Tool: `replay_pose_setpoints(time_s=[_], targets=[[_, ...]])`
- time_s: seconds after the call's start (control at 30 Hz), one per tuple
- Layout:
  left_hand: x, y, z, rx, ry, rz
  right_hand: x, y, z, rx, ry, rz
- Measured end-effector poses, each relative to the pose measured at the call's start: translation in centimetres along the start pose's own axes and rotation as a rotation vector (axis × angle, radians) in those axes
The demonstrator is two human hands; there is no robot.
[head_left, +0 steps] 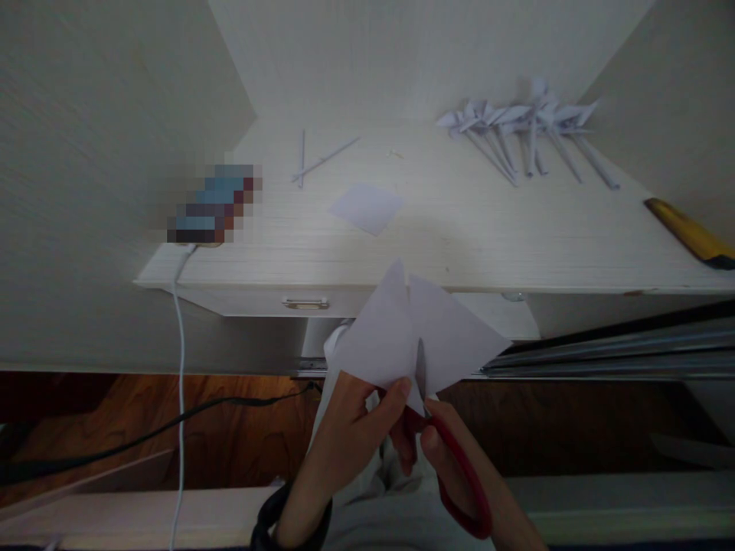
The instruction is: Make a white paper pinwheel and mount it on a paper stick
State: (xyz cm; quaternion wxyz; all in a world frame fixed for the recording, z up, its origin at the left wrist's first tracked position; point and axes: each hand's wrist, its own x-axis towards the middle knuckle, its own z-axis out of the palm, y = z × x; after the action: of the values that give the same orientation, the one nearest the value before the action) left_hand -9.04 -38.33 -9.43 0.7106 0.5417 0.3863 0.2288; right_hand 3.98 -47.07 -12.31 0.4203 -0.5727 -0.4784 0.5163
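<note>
Scissors, red-handled, metal-bladed (459,453), are gripped in right hand (451,473), blade between two white paper flaps (376,337), held at white wooden counter's (517,245) near edge, likely for clearance. Left hand (356,428) pinches left flap, presumably steadying it. White paper square (367,207) lies farther on counter.

From my remote seat I see the left hand (356,425) pinching white paper (376,337), the right hand (449,468) gripping red-handled scissors (464,459) at its long cut, and two thin sticks (326,159) crossed on the desk (459,249).
</note>
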Motion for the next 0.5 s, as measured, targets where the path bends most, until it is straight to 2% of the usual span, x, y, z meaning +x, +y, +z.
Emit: replay_pose_setpoints(time_s=[0.17,0.33,0.4,0.5], targets=[[0.05,-0.24,0.02,0.071,0.076,0.036,-0.13,0.04,-0.24,-0.156,0.108,-0.073],[-0.13,0.37,0.27,0.1,0.038,0.029,0.02,0.1,-0.28,-0.098,0.059,-0.03],[-0.28,0.41,0.49,0.144,0.118,0.047,0.11,0.0,-0.27,-0.095,0.065,-0.022],[-0.38,-0.03,0.69,0.203,0.324,0.094,0.13,-0.07,-0.22,-0.057,0.05,-0.007]])
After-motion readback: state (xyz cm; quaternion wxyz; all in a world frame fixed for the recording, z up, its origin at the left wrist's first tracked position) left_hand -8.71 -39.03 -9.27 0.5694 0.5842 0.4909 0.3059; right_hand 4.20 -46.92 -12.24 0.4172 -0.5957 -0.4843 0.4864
